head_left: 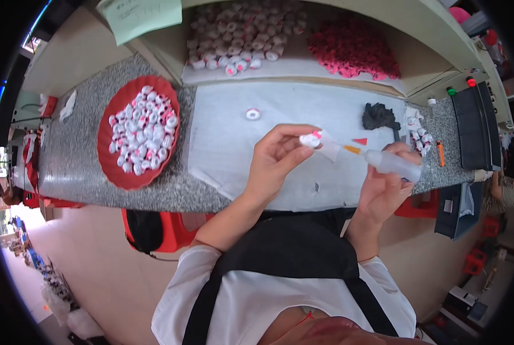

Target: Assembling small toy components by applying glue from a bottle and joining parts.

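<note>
At the left of the counter point(67, 158), reaching toward its front edge, a red dish point(124, 180) brims with white-and-pink rolls point(145, 135), apparently done. On the shelf point(291, 68) along the back edge, a white heap point(239, 34) suggests plenty left. Before it lies one loose ring point(253, 109). Above the counter's front middle, the left hand point(274, 160) pinches a small piece point(310, 140) between thumb and finger, seemingly part-worked. Rightward, beyond the shelf's pink heap point(351, 49), the right hand's point(380, 192) grip wraps a bottle point(393, 164), orange nozzle point(352, 149) aimed at the piece, apart.
</note>
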{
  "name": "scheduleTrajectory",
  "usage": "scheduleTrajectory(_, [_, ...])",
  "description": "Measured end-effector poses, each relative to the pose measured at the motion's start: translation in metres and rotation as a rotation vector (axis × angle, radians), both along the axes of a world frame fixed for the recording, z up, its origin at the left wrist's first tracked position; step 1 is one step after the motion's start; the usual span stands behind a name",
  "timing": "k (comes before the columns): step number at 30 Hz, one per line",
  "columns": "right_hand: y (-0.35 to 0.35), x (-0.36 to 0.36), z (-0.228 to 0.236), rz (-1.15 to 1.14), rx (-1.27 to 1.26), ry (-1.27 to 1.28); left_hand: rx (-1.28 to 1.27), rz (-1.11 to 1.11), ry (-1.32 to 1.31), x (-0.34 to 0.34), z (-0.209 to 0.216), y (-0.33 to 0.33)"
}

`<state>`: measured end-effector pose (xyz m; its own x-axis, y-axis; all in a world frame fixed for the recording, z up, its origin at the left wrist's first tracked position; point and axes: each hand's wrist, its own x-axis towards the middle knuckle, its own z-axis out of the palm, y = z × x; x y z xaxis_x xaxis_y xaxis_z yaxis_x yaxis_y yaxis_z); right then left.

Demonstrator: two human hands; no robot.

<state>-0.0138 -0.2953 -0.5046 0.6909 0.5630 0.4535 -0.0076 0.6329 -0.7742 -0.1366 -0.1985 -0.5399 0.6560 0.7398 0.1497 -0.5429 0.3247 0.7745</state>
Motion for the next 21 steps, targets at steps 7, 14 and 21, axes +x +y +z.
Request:
scheduleTrajectory(7, [0.02,0.015,-0.035,0.159,-0.032,0.343,-0.036,0.037,0.061,-0.002,-0.001,-0.001])
scheduleTrajectory(14, [0.024,0.033,-0.083,0.157,-0.005,0.51,0.345,-0.056,-0.019,-0.047,0.028,-0.013])
scheduleTrajectory(21, [0.027,0.027,-0.075,0.299,-0.057,0.548,0.765,-0.946,-0.958,-0.081,0.111,-0.019])
